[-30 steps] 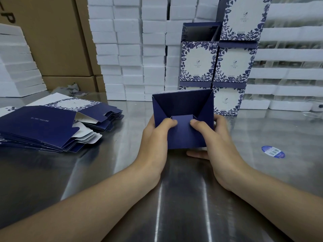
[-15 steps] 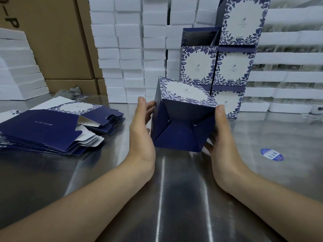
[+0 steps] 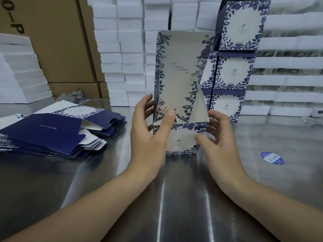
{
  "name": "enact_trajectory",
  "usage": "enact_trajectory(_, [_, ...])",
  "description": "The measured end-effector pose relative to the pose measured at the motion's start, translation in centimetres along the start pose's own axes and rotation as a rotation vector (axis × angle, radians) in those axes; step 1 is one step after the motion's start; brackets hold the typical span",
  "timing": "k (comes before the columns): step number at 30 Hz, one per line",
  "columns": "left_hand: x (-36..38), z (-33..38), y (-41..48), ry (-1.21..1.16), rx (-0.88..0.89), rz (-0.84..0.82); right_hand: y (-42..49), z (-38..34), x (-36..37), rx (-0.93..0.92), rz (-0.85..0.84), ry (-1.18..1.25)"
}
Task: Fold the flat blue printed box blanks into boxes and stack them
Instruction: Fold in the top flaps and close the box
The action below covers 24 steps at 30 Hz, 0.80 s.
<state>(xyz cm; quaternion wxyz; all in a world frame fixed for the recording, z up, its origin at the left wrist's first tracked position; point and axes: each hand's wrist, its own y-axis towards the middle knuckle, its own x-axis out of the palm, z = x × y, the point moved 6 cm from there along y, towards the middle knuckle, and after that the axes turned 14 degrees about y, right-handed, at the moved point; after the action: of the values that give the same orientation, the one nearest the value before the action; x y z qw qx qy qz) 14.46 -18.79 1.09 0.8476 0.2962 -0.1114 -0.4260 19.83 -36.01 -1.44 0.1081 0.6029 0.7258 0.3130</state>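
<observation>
1. Nearest to us is the steel table, brushed and glossy, with long streaks of reflected light between our two bare forearms.
2. Our left hand pinches the left wall of the half-folded box. The thumb lies flat on the printed front and the fingers curl round behind the edge.
3. Our right hand holds the right corner of the box. Its fingers are spread and loosely bent, and its thumb is against the low front panel. Motion blur keeps us from judging how firm this hold is.
4. The one box stands upright on the table between our hands. It is thin card, matt white with a blue leaf border. Its tall lid flap, rounded at the upper corners, rises straight above our fingers. One plain white triangular side flap stands by the right fingertips.
5. Right of the right hand, well apart, one oval blue sticker lies flat on the steel.
6. Left of the left hand lies a fanned pile of flat blanks, navy card with white stepped tabs. The layers are too many for us to count.
7. Beyond the right hand stand the folded boxes. We count three square fronts one above another, and a second column is partly hidden behind the lid flap.
8. Farthest off are columns of white foam blocks. Beyond the left hand are brown corrugated cartons.
</observation>
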Motion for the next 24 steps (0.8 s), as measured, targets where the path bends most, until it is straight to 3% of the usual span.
enact_trajectory(11, [0.4, -0.1, -0.2, 0.123, 0.165, -0.053, -0.3, -0.5, -0.2, 0.143, 0.093, 0.091])
enact_trajectory(16, [0.5, -0.2, -0.2, -0.011, 0.192, -0.035, -0.5, -0.3, -0.4, 0.219, 0.130, 0.071])
enact_trajectory(22, [0.5, -0.4, 0.0, -0.060, 0.146, -0.021, -0.4, -0.4, -0.3, 0.182, 0.135, 0.069])
enact_trajectory(24, [0.5, -0.5, 0.0, -0.010, 0.134, -0.047, -0.4, -1.1, -0.5, 0.089, 0.164, 0.049])
